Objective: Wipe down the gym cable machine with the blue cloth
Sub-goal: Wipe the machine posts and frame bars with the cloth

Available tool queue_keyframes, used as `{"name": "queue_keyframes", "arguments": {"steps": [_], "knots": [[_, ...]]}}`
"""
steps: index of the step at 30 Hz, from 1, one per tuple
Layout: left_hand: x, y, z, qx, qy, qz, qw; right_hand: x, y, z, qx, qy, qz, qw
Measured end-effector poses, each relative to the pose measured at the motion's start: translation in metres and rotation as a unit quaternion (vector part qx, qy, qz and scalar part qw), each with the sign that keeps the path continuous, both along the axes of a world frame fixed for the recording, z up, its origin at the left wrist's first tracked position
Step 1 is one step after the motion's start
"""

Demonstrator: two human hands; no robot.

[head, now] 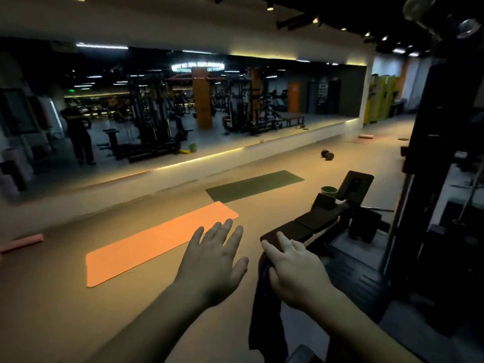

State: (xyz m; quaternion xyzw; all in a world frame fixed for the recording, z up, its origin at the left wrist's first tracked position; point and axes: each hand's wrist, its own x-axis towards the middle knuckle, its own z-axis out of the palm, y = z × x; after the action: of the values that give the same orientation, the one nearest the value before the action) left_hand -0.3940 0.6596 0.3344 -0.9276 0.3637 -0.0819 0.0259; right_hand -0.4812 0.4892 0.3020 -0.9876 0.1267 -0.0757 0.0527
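Dim gym floor, seen from head height, looking forward and down over two bare forearms.

Left hand (214, 260) palm down, fingers straight and slightly spread, holding nothing, out over the floor by the near end of an orange exercise mat (157, 247).

Right hand (293, 271) just beside it, fingers curled around the blue cloth (264, 318); cloth dark in this light, bunched under the palm and hanging straight down below the wrist. Fingertips in line with the near end of a black padded bench (314, 218); contact with the pad impossible to tell.

Cable machine (429, 142) at the right edge: a tall black frame, well apart from both hands, behind the bench.

Farther off, a dark green mat (254, 186) beyond the orange one, a green bucket (329, 189) beside the bench's raised end, a dumbbell (327, 155) on the floor, a rolled pink mat (22, 243) at far left, and a long wall mirror (183, 100) full of reflected machines.
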Motion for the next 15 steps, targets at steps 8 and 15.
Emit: {"name": "queue_keyframes", "arguments": {"steps": [8, 15], "knots": [[0.163, -0.092, 0.009, -0.037, 0.004, -0.109, 0.993, 0.130, -0.076, 0.020, -0.020, -0.017, -0.112, 0.993], [0.289, -0.178, -0.010, -0.035, 0.016, -0.231, 0.972, 0.211, -0.119, 0.022, -0.045, -0.030, -0.234, 0.971]]}}
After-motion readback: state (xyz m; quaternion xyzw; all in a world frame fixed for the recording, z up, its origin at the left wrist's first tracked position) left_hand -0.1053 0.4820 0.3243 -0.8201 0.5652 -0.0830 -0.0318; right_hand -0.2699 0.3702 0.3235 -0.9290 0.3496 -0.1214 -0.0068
